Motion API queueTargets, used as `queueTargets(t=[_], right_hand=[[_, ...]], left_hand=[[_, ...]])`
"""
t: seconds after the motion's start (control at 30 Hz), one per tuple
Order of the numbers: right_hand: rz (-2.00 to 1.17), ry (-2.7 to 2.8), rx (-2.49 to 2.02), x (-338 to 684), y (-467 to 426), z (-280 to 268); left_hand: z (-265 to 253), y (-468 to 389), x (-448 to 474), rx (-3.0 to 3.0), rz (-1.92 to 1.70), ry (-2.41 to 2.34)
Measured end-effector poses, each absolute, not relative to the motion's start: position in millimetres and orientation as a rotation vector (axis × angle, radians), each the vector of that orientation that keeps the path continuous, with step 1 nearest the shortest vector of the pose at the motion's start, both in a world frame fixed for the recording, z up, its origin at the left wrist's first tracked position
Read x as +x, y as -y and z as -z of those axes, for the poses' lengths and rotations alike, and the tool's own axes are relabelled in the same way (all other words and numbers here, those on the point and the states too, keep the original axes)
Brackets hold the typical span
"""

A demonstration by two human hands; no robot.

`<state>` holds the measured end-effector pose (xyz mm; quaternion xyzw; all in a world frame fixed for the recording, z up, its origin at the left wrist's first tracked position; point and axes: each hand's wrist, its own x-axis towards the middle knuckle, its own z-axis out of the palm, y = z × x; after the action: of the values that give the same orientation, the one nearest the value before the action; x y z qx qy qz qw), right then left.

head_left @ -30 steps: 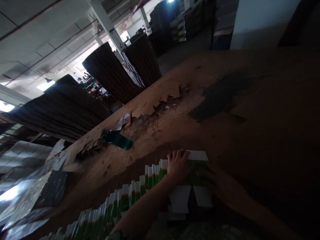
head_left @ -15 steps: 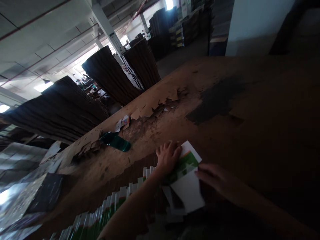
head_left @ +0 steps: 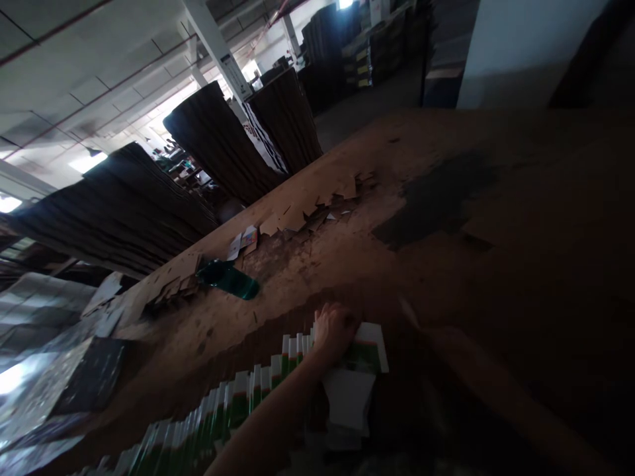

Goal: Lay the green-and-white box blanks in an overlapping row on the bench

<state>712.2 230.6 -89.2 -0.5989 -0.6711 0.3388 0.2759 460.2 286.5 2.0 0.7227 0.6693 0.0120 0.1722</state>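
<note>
A folded white-and-green carton (head_left: pixel 366 354) of thin card lies on the table in front of me, its white flap (head_left: pixel 348 396) towards me. My left hand (head_left: pixel 336 330) is curled over the carton's left side, next to the end of a long slanting row of flat white-and-green cartons (head_left: pixel 238 400). To the right of the carton, my right hand (head_left: pixel 439 334) is smeared by motion and apart from it. Its fingers are too blurred to read.
A green bottle (head_left: pixel 228 277) lies on the brown table (head_left: pixel 307 264). Torn cardboard scraps (head_left: pixel 317 210) and a small printed card piece (head_left: pixel 243 241) are along the far edge. Tall dark stacks (head_left: pixel 223 145) stand beyond, and a dark-sided block (head_left: pixel 92 373) sits at left.
My right hand has let go of the carton's right edge and moved away to the right. The carton has turned more upright and shifted left and down; my left hand's fingers have curled in.
</note>
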Motion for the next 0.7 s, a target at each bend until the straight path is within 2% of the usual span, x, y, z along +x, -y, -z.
queueTargets(t=[0.13,0.3,0.43,0.6,0.7], right_hand=[[-0.823,1.879,-1.585,645.8,-203.4,115.0],[-0.699,1.944,-1.573,632.9,-191.1,137.8],[-0.611,2.022,-1.645,633.0,-206.0,125.8],[-0.757,2.17,-1.672,668.8,-223.7,95.7],[-0.506,2.221,-1.806,724.8,-219.5,90.2]], left_hand=[[-0.4,-284.0,461.7,2.09,-0.015,-1.929],[4.8,-280.4,463.9,2.174,0.05,-1.887],[9.3,-275.8,470.1,2.269,0.048,-1.73],[14.0,-276.7,474.5,2.32,0.146,-1.668],[15.0,-278.1,474.2,2.315,0.157,-1.635]])
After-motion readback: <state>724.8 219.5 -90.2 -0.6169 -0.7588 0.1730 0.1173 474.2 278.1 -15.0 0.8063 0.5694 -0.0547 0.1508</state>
